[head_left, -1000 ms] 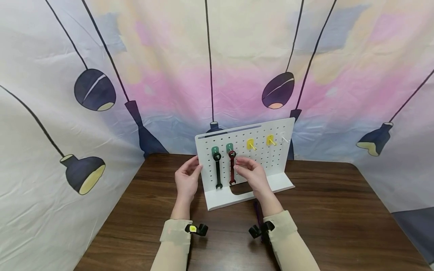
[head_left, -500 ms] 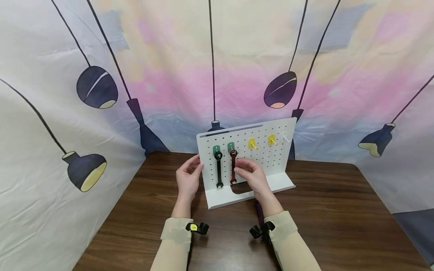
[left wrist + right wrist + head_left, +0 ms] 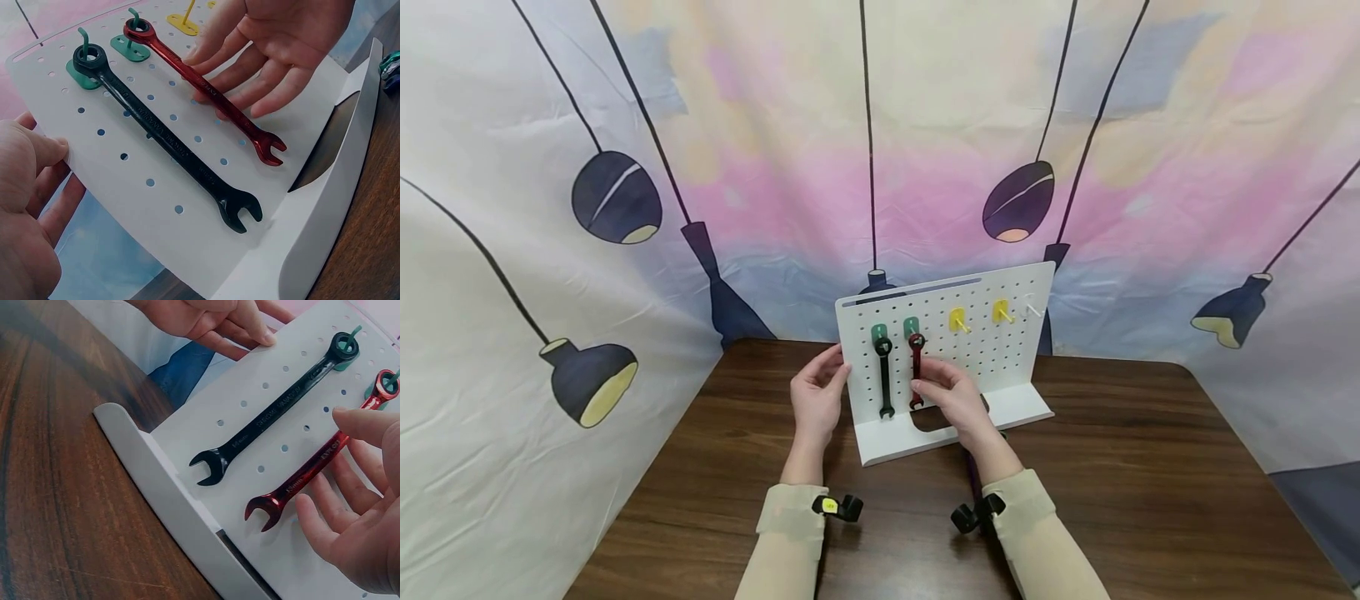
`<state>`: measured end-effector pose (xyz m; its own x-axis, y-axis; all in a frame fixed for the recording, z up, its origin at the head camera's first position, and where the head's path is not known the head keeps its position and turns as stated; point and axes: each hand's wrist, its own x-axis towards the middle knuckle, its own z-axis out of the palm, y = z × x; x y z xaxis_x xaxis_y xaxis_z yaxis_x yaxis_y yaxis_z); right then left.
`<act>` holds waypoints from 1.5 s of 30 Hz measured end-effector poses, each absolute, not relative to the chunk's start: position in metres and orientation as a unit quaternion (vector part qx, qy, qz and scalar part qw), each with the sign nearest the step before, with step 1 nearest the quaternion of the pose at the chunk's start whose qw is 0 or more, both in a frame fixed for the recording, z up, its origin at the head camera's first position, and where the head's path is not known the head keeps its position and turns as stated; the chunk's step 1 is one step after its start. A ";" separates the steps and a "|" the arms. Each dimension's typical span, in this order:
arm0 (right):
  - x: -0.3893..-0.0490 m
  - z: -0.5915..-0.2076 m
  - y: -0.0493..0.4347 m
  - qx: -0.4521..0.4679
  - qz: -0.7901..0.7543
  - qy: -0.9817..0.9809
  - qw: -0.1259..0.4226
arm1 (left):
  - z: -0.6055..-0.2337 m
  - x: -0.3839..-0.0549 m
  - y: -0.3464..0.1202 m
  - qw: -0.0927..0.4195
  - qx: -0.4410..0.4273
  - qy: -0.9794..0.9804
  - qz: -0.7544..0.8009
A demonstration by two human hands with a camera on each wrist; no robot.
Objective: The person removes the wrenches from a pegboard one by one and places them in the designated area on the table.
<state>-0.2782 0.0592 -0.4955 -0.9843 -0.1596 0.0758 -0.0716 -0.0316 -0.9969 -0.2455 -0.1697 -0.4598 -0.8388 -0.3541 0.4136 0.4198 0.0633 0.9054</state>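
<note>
A white pegboard stand (image 3: pixel 880 442) stands on the table, a black combination wrench (image 3: pixel 883 379) and a red combination wrench (image 3: pixel 209 90) hanging on its green hooks (image 3: pixel 130 47). The left hand (image 3: pixel 817 400) pinches the board's left edge, thumb on the front face and fingers behind. Beside the red wrench is the right hand (image 3: pixel 955 400), its fingers loosely extended. In the right wrist view its thumb (image 3: pixel 362 425) overlaps the wrench shaft and the other fingertips reach the shaft's right side. Both wrenches have their open ends pointing down.
Two yellow hooks (image 3: pixel 957 320) and a clear hook (image 3: pixel 1032 306) sit farther right on the board. A dark purple object (image 3: pixel 973 471) lies on the brown wooden table (image 3: pixel 1150 483) below the right wrist. A printed cloth (image 3: pixel 775 167) hangs behind.
The right hand has shifted slightly down and left along the red wrench, its thumb now lower over the shaft. The left hand keeps its grip on the board's edge.
</note>
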 end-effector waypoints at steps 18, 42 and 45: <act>-0.275 -0.498 0.057 -0.065 -0.705 0.705 0.043 | -0.462 -0.244 -0.169 0.287 -0.024 -0.674 -0.680; -0.279 -0.499 0.060 -0.057 -0.706 0.704 0.051 | -0.461 -0.246 -0.169 0.284 -0.014 -0.676 -0.679; -0.279 -0.499 0.061 -0.059 -0.705 0.705 0.051 | -0.461 -0.246 -0.169 0.284 -0.015 -0.677 -0.679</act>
<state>-0.2794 0.0608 -0.4990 -0.9879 -0.1547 0.0106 -0.0108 0.0004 -0.9999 -0.2462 -0.1687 -0.4612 -0.8384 -0.3647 0.4051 0.4059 0.0783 0.9106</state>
